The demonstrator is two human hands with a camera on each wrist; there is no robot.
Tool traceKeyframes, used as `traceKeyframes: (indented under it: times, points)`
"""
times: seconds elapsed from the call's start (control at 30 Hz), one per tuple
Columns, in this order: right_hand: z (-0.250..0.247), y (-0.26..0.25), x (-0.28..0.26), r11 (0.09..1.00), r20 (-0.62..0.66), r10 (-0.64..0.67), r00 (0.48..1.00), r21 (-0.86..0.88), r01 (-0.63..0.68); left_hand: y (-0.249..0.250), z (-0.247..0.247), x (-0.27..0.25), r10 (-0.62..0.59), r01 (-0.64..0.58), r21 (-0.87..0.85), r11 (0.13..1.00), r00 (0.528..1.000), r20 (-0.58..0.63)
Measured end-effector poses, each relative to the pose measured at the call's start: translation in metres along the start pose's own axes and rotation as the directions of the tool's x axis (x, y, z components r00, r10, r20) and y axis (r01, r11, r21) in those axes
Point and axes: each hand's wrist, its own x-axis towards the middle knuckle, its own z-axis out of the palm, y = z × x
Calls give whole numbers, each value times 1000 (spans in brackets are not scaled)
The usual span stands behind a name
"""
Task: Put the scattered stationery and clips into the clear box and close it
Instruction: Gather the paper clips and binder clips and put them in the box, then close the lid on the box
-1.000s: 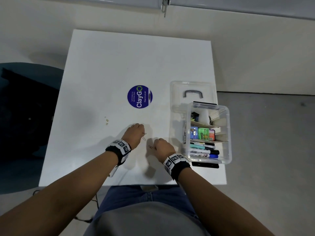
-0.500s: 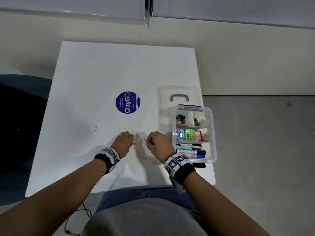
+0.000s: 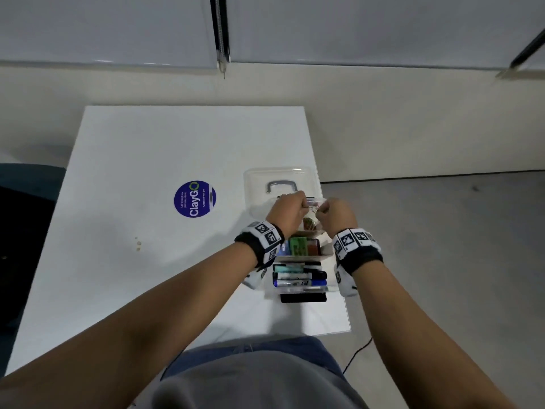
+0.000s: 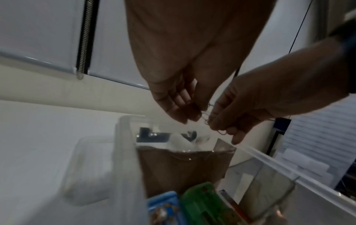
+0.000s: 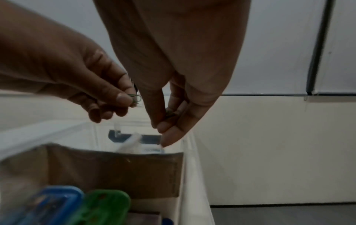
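Both hands are now hovering over the box (image 3: 324,286), left hand (image 3: 287,212) and right hand (image 3: 337,215) pinching what look like paperclips (image 4: 209,120); markers (image 3: 299,278) underneath are already packed, lid (image 3: 281,180) still open behind.

**A plain office or study room**

I sit at a white tabletop (image 3: 153,160) pushed toward a cream wall (image 3: 383,122), with pale glossy panels (image 3: 103,28) above it split by a dark seam (image 3: 219,28). A round purple "ClayGO" sticker (image 3: 195,198) asks users to clean as they go, which suggests a shared workspace. The floor (image 3: 442,261) is bare grey concrete, and a dark cushioned seat (image 3: 26,202) stands at my left.
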Motion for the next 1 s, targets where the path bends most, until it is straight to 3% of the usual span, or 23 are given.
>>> traceKeyframes:
  times: [0.13, 0.27, 0.37, 0.47, 0.6, 0.73, 0.83, 1.0]
  points:
    - [-4, 17, 16, 998, 73, -19, 997, -51, 23, 10, 18, 12, 9, -17, 97, 995, 996, 86]
    - [-5, 40, 9, 999, -58, 5, 998, 46, -2, -8, 9, 17, 4, 10, 175, 985, 997, -82]
    - [10, 53, 3, 998, 91, 46, 995, 27, -49, -32, 3, 17, -28, 57, 343, 938, 996, -89]
    - [22, 51, 3, 1000, 150, -6, 989, 31, 2, -51, -3, 11, -70, 65, 471, 879, 998, -7]
    - [37, 25, -4, 990, 199, -136, 971, 68, 125, -87, -29, -11, -108, 92, 485, 870, 994, 6]
    - [43, -9, 4, 930, 246, -257, 935, 325, 170, -127, -80, -35, -233, 235, 422, 876, 971, -58]
    - [53, -11, 31, 969, 181, -247, 952, 60, 240, -149, -113, -54, -340, 371, 408, 834, 928, -149]
    - [77, 6, 60, 899, 267, -245, 932, -297, 322, -186, -146, -90, -533, 596, 313, 739, 802, -271]
